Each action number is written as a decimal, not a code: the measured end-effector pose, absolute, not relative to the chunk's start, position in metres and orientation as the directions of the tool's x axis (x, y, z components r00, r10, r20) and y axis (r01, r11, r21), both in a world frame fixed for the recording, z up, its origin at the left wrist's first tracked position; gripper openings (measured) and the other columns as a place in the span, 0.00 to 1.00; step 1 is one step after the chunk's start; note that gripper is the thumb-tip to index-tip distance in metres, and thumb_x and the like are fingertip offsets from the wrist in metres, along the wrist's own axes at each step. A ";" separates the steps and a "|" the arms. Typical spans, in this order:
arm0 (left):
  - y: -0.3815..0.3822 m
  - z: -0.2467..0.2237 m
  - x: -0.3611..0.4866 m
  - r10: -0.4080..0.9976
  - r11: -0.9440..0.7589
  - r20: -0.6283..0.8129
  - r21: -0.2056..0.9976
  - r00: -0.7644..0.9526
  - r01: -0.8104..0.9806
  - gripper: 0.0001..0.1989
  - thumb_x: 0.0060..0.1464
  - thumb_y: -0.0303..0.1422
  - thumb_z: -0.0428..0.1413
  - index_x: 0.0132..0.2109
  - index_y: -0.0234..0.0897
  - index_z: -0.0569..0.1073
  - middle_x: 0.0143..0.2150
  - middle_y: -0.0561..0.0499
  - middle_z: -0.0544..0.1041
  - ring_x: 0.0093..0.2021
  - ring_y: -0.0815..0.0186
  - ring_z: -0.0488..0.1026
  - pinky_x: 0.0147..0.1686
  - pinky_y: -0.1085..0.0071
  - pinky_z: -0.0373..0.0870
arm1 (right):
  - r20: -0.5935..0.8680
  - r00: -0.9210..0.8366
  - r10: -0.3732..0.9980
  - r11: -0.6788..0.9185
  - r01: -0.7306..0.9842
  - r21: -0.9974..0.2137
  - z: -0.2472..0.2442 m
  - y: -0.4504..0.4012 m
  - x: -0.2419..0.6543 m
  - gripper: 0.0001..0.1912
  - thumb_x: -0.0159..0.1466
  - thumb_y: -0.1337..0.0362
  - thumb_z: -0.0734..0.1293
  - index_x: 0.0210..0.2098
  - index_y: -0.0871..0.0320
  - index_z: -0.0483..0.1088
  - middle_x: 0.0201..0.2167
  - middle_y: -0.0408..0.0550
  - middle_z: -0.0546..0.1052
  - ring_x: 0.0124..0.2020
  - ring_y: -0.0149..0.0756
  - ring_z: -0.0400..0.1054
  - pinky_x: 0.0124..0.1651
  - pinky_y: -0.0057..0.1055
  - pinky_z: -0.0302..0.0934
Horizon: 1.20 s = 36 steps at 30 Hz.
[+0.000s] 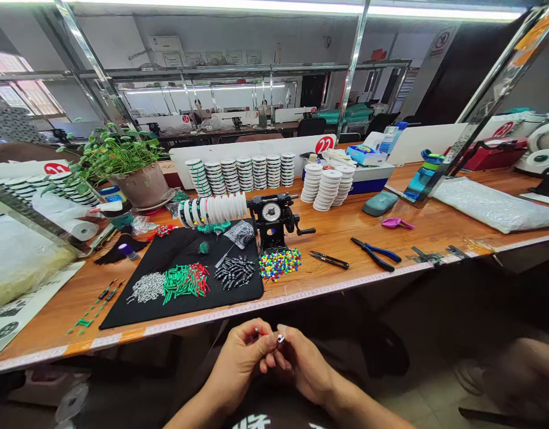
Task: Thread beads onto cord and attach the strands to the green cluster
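My left hand (241, 360) and my right hand (308, 366) meet below the table's front edge, both closed in a pinch with fingertips nearly touching. A small red piece with a teal tip (257, 330) pokes out of the left hand's curled fingers. Between the fingertips, on the right hand's side, is a small dark shiny piece (280, 339); its kind is too small to make out. Nearest on the table lies a black mat (180, 308) with silver beads (148, 288), green and red tube beads (185, 281) and dark beads (235, 273).
A hand-crank winder (271, 217) carries white spools (225, 207) above the mat. Colourful small beads (280, 264), thread snips (328, 260) and blue-handled pliers (376, 253) lie to its right. Spool stacks (327, 189) and a potted plant (143, 182) stand behind.
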<state>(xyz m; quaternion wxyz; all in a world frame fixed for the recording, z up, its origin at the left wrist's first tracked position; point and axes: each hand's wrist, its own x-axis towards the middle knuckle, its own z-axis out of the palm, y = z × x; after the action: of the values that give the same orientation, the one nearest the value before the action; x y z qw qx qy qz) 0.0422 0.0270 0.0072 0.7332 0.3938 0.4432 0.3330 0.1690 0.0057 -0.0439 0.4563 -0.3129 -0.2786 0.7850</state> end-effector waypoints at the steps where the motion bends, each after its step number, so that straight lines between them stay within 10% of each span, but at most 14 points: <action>1: 0.027 0.006 0.042 0.836 0.470 -0.389 0.872 0.386 -0.137 0.28 0.34 0.53 0.72 0.25 0.33 0.71 0.16 0.54 0.72 0.18 0.75 0.65 0.18 0.82 0.54 | -0.232 -0.389 0.892 -0.426 -0.546 -0.722 -0.044 0.006 0.169 0.34 0.56 0.34 0.66 0.15 0.58 0.59 0.16 0.42 0.63 0.18 0.25 0.48 0.24 0.27 0.40; 15: 0.026 0.005 0.041 0.839 0.468 -0.381 0.869 0.388 -0.160 0.27 0.37 0.51 0.72 0.26 0.34 0.71 0.16 0.56 0.70 0.19 0.74 0.66 0.20 0.82 0.56 | -0.175 -0.352 0.919 -0.339 -0.483 -0.807 -0.043 0.005 0.172 0.34 0.62 0.36 0.61 0.16 0.57 0.59 0.17 0.42 0.63 0.19 0.27 0.50 0.25 0.26 0.45; 20: 0.027 0.007 0.034 0.899 0.325 -0.268 0.938 0.346 -0.118 0.23 0.42 0.49 0.71 0.26 0.33 0.74 0.23 0.53 0.74 0.20 0.75 0.64 0.20 0.81 0.58 | 0.224 0.079 0.971 0.215 0.111 -0.970 -0.024 0.039 0.235 0.26 0.71 0.41 0.55 0.36 0.57 0.67 0.23 0.42 0.66 0.24 0.34 0.61 0.28 0.28 0.57; 23: 0.029 0.014 0.030 0.931 0.193 -0.134 0.971 0.340 -0.144 0.21 0.44 0.47 0.70 0.25 0.34 0.75 0.28 0.52 0.73 0.22 0.74 0.64 0.21 0.80 0.60 | 0.562 0.256 0.787 0.230 0.722 -0.652 -0.015 0.083 0.297 0.24 0.72 0.44 0.55 0.41 0.58 0.67 0.34 0.52 0.74 0.33 0.42 0.69 0.39 0.36 0.64; 26: 0.030 0.024 0.027 0.944 0.067 -0.009 0.984 0.331 -0.166 0.18 0.46 0.43 0.70 0.24 0.35 0.76 0.28 0.53 0.70 0.24 0.74 0.62 0.21 0.80 0.59 | 0.596 0.230 0.769 0.180 0.818 -0.547 -0.012 0.124 0.342 0.25 0.70 0.44 0.56 0.33 0.58 0.69 0.35 0.59 0.74 0.39 0.52 0.69 0.46 0.50 0.63; 32: 0.031 0.042 0.025 0.952 -0.110 0.133 0.989 0.275 -0.096 0.13 0.49 0.40 0.69 0.25 0.37 0.78 0.28 0.52 0.67 0.28 0.70 0.63 0.25 0.78 0.61 | 0.603 0.221 0.767 0.253 0.759 -0.600 0.001 0.110 0.319 0.20 0.68 0.48 0.62 0.36 0.59 0.73 0.46 0.63 0.74 0.51 0.57 0.65 0.56 0.55 0.56; 36: 0.032 0.044 0.026 0.950 -0.230 0.216 0.973 0.226 0.035 0.10 0.51 0.36 0.68 0.26 0.38 0.80 0.29 0.52 0.68 0.31 0.68 0.66 0.31 0.76 0.63 | 0.206 -0.237 0.949 0.225 0.056 -0.973 0.011 0.048 0.250 0.17 0.65 0.50 0.70 0.47 0.55 0.75 0.36 0.49 0.77 0.35 0.39 0.70 0.39 0.34 0.65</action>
<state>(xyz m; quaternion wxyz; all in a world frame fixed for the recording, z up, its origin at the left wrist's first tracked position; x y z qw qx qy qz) 0.0255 0.0316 0.0435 0.4773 0.6206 0.3966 0.4793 0.2501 0.0476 0.0109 0.4694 -0.4013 -0.6264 0.4756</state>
